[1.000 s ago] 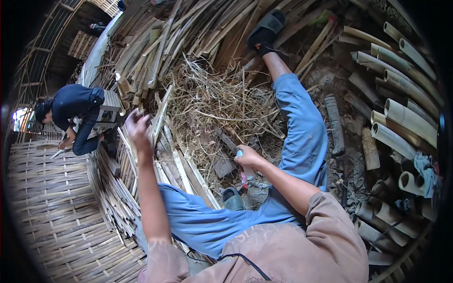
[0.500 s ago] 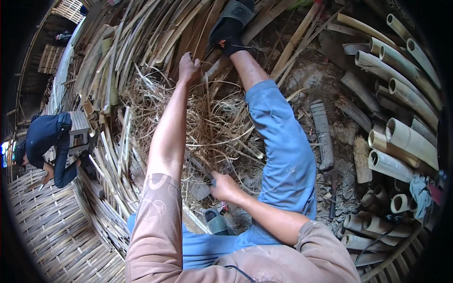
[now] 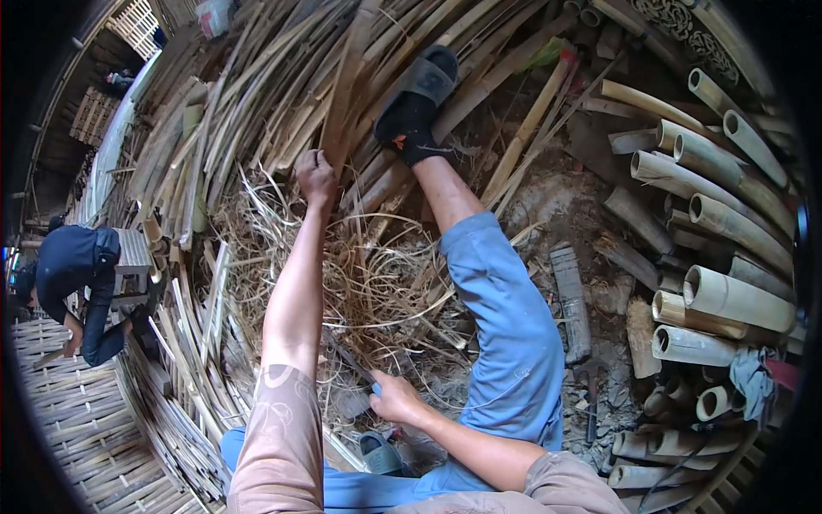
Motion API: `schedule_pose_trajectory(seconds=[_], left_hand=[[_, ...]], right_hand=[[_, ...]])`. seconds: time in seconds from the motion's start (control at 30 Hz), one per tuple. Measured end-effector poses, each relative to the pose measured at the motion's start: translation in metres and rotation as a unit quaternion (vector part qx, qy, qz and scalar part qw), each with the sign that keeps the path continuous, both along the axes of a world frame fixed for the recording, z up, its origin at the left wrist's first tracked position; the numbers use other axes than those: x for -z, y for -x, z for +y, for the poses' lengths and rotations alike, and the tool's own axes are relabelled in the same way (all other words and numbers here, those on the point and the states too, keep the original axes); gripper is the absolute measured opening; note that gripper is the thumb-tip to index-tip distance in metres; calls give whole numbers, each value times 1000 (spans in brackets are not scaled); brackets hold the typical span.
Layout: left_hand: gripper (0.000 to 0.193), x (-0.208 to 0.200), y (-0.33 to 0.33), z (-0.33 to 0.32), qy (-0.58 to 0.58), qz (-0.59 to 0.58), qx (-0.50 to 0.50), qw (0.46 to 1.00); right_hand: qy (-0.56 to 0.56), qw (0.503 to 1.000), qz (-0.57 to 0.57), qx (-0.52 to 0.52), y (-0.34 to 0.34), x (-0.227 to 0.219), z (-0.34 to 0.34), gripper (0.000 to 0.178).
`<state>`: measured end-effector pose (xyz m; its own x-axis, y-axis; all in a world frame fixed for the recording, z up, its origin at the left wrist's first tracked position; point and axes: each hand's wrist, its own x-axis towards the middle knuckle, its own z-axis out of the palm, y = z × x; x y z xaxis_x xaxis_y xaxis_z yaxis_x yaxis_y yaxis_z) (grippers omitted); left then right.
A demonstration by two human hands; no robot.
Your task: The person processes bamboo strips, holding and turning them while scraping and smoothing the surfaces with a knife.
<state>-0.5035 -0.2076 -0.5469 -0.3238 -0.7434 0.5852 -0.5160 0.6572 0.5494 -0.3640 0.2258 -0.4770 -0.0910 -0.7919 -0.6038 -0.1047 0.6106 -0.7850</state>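
Observation:
My left hand [image 3: 315, 178] reaches far out over the pile, fingers curled in at the near end of a wide brown bamboo strip [image 3: 349, 81]; the hand partly hides that end. Close to my body, my right hand [image 3: 397, 399] is wrapped round the bluish handle of a knife [image 3: 354, 360]. Its narrow blade points up and left, near my left forearm. Between the two hands lies a tangled heap of thin bamboo shavings [image 3: 368, 274].
My outstretched leg [image 3: 505, 291] ends in a dark sandal [image 3: 424, 81] against the strips. Cut bamboo tubes [image 3: 736, 300] are stacked at right, near a hammer [image 3: 591, 398] and a wood block [image 3: 572, 300]. Another person [image 3: 73, 274] bends over woven bamboo matting [image 3: 77, 411] at left.
The whole scene has slid downward in the picture. My left hand has moved left relative to my foot, and its fingers are now closed at the strip. My right hand keeps the knife.

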Motion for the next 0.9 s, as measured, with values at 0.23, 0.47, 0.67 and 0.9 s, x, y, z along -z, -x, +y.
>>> schedule_pose_trajectory(seconds=[0.23, 0.47, 0.67, 0.9], left_hand=[[30, -50, -58, 10, 28, 106, -111, 988], [18, -181, -110, -34, 105, 250, -263, 926], [21, -311, -219, -48, 55, 359, -215, 907], [54, -357, -322, -1, -9, 370, -154, 916]], right_hand=[[70, 995, 71, 8, -17, 34, 7, 56], [58, 996, 62, -1, -14, 21, 7, 49], [49, 995, 78, -26, -17, 15, 9, 51], [69, 992, 101, -33, -21, 28, 13, 47]])
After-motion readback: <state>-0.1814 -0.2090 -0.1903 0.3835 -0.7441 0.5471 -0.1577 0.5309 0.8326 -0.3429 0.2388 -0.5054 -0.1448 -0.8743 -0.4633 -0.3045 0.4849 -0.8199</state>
